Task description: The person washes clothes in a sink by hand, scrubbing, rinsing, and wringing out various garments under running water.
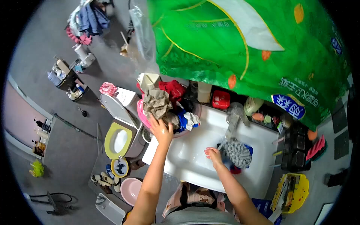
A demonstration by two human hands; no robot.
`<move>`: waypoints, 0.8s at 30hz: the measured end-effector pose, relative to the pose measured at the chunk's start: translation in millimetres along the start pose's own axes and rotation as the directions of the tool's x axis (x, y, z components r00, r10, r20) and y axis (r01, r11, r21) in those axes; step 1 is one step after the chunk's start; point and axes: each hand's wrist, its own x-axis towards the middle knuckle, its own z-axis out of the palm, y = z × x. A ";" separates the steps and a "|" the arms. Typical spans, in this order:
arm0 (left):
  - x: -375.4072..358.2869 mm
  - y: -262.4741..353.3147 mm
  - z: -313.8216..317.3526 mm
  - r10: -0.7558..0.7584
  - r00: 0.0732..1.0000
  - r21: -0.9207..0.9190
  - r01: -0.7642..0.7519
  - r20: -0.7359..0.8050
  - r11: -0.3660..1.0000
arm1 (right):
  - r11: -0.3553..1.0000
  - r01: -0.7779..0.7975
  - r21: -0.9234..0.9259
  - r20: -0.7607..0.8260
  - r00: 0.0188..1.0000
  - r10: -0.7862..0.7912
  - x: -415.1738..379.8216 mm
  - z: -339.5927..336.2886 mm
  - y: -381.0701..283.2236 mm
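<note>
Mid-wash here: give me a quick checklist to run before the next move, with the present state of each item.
1. Left hand on the laundry pile: ok, it rests on the beige cloth heaped in the pink basin.
2. Right hand in the sink: ok, it sits beside the striped grey cloth.
3. Firm grasp by either hand: cannot tell, the fingers are partly hidden.
4. Pile steady: not ok, it is heaped above the basin rim at the sink's corner.
5. Tap running: cannot tell.
6. View overhead: not ok, a green plastic bag blocks the upper right.
</note>
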 end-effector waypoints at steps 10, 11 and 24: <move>-142.8 57.3 0.8 0.136 0.970 -0.473 -0.026 0.200 0.881 | 0.199 -0.122 -0.973 -0.232 0.457 -0.859 9.5 -154.9 51.9; -160.2 64.1 9.5 0.158 0.933 -0.539 0.044 0.323 0.841 | 0.167 -0.161 -0.973 -0.226 0.495 -0.839 9.7 -165.4 50.8; -255.1 109.2 197.1 -0.144 0.665 -0.089 0.304 0.733 0.949 | 0.363 0.280 -0.889 0.087 0.881 -0.465 -49.7 -119.9 74.7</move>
